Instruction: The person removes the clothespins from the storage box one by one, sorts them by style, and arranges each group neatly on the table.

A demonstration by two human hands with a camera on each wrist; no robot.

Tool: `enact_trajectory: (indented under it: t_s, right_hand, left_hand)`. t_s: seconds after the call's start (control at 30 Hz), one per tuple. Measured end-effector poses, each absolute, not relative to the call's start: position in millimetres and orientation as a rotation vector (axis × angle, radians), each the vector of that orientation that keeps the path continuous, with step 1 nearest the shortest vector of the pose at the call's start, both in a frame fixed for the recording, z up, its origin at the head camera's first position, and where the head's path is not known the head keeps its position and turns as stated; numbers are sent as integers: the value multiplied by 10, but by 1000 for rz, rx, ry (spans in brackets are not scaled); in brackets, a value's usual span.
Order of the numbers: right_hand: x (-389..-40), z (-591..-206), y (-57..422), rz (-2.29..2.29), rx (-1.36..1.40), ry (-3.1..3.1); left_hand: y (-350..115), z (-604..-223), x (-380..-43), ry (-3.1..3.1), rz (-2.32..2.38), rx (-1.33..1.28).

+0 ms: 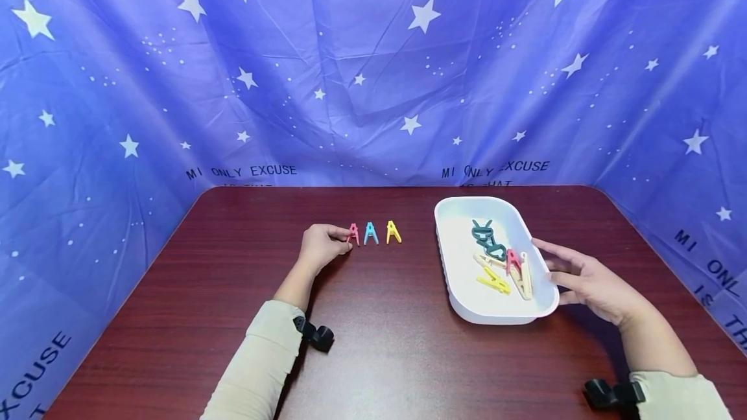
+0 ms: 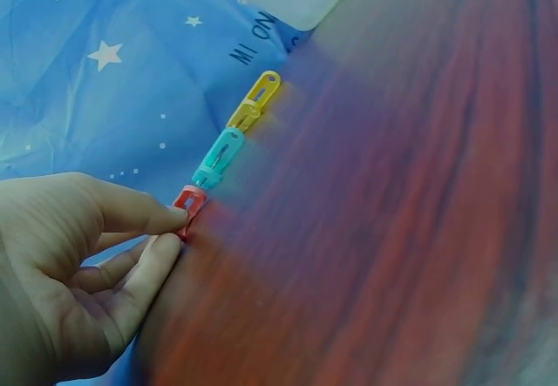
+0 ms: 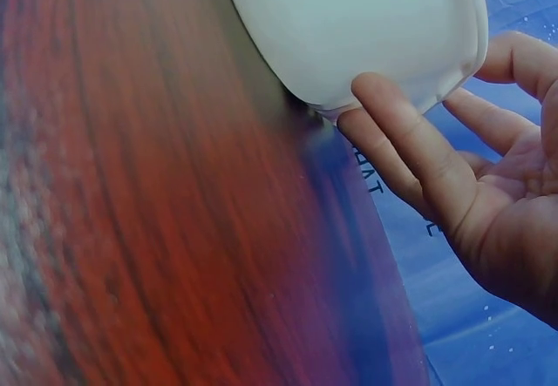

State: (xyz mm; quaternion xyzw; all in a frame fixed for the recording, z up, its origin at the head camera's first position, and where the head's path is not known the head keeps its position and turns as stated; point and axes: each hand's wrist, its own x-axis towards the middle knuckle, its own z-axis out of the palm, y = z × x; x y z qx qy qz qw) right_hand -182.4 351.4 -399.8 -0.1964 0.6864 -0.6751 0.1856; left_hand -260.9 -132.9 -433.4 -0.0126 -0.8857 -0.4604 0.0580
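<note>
closest to me are two pale sleeves (image 1: 257, 355), each with a black band (image 1: 317, 336) by the cuff. they reach over a big counter (image 1: 385, 316). it is dark reddish brown with thin wood stripes, and light shines on its front part. the right hand (image 1: 601, 287) has its grip spread apart, fingers touching the side of a white tray (image 1: 460, 245). in the tray lie another yellow clip (image 1: 496, 282), another red clip (image 1: 513, 261), cream clips (image 1: 526, 277) and dark green shapes (image 1: 483, 233). over on the left, the left hand (image 1: 323, 248) has its grip clamped on a red clip (image 1: 353, 233), thumb and finger pinching it. the red clip is the left end of a little row on the counter. just beside it is a blue clip (image 1: 370, 233), then a yellow clip (image 1: 393, 232). past the counter's back edge hangs a blue-purple cloth (image 1: 362, 109) with folds, white stars and black letters. it hangs along both sides too.
</note>
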Motion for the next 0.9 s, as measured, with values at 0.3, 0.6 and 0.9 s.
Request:
enact_trajectory:
  t_s: [0.3, 0.6, 0.9]
  right_hand:
    - [-1801, -3975, 3514, -1895, -585, 1951]
    - [-1784, -3960, 3474, -1817, -518, 2119]
    - [-1775, -3953, 3471, -1848, -554, 2087]
  left_hand:
    - [-1320, -4289, -2589, -2557, -1651, -13]
    - [-1237, -4132, -2506, -2447, -1868, -77]
    - [-1084, -3983, -2428, -2384, -2004, -196]
